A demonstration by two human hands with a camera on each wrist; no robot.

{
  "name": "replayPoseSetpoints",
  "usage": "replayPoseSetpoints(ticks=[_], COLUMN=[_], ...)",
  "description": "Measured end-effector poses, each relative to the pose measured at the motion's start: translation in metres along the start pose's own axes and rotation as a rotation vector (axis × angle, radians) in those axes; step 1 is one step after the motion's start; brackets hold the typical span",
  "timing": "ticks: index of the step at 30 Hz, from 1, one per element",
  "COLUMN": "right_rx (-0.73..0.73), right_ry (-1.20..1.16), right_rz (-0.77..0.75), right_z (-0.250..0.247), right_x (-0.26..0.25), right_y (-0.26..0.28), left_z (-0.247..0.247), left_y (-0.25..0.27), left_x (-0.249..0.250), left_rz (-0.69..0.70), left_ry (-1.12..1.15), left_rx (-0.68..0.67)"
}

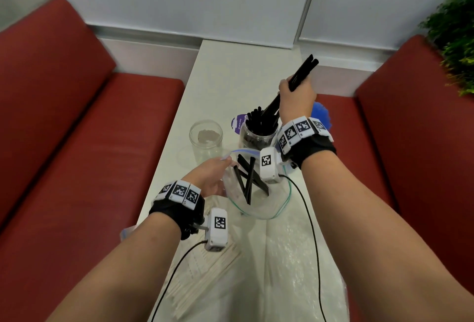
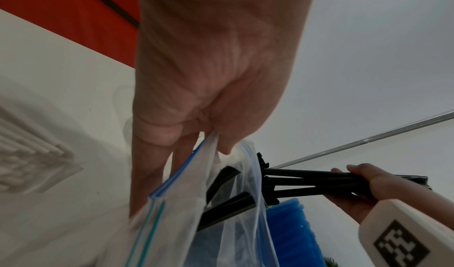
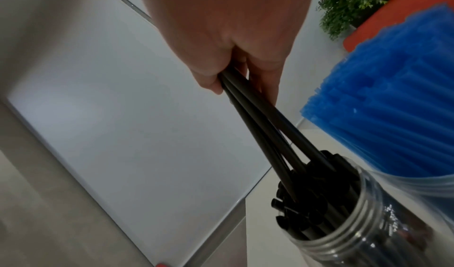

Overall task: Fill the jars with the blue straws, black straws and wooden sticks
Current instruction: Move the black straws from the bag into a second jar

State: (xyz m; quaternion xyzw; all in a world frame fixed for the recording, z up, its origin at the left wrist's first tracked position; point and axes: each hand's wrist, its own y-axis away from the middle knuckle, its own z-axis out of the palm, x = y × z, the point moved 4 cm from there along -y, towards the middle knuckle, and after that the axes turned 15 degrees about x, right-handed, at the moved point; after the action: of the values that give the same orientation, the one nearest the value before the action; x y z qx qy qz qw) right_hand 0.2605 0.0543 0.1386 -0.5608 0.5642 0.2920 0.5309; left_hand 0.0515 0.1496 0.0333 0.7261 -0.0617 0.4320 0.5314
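Observation:
My right hand (image 1: 297, 98) grips a bundle of black straws (image 1: 300, 75), tilted, with their lower ends inside the clear jar (image 1: 257, 134) that holds several black straws (image 3: 304, 199). The same hand (image 3: 233, 53) shows the straws (image 3: 260, 116) running down into the jar mouth (image 3: 343, 222). My left hand (image 1: 213, 175) pinches the rim of a clear zip bag (image 1: 254, 193) with a few black straws (image 1: 247, 178) left in it; the pinch (image 2: 216, 135) on the bag edge (image 2: 176, 176) is plain. Blue straws (image 3: 393, 100) stand in a jar right of the black one. An empty jar (image 1: 206, 139) stands to the left.
A packet of wooden sticks (image 1: 202, 278) lies on the white table (image 1: 220, 75) near me, beside crinkled clear plastic (image 1: 289, 257). A purple lid (image 1: 237, 123) lies behind the black jar. Red benches (image 1: 77, 129) flank the table; a green plant (image 1: 454, 39) is at far right.

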Motion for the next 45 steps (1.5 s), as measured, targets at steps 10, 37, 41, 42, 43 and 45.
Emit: replayPoseSetpoints(ticks=[10, 37, 41, 42, 43, 45], right_rx=[-0.312, -0.488, -0.351, -0.441, -0.584, -0.920], right_ry=[0.147, 0.487, -0.057, -0.049, 0.026, 0.411], right_rz=[0.093, -0.527, -0.189, -0.086, -0.008, 0.025], right_z=[0.019, 0.017, -0.016, -0.024, -0.029, -0.038], right_x=[0.047, 0.045, 0.010, 0.010, 0.015, 0.035], right_y=[0.032, 0.066, 0.068, 0.072, 0.079, 0.099], left_z=[0.002, -0.001, 0.002, 0.002, 0.002, 0.002], left_y=[0.005, -0.007, -0.010, -0.011, -0.011, -0.013], left_x=[0.002, -0.005, -0.005, -0.005, -0.005, -0.006], left_rz=[0.010, 0.035, 0.058, 0.064, 0.068, 0.076], left_ry=[-0.015, -0.093, -0.101, -0.103, -0.107, -0.161], left_rx=[0.032, 0.025, 0.049, 0.052, 0.054, 0.068])
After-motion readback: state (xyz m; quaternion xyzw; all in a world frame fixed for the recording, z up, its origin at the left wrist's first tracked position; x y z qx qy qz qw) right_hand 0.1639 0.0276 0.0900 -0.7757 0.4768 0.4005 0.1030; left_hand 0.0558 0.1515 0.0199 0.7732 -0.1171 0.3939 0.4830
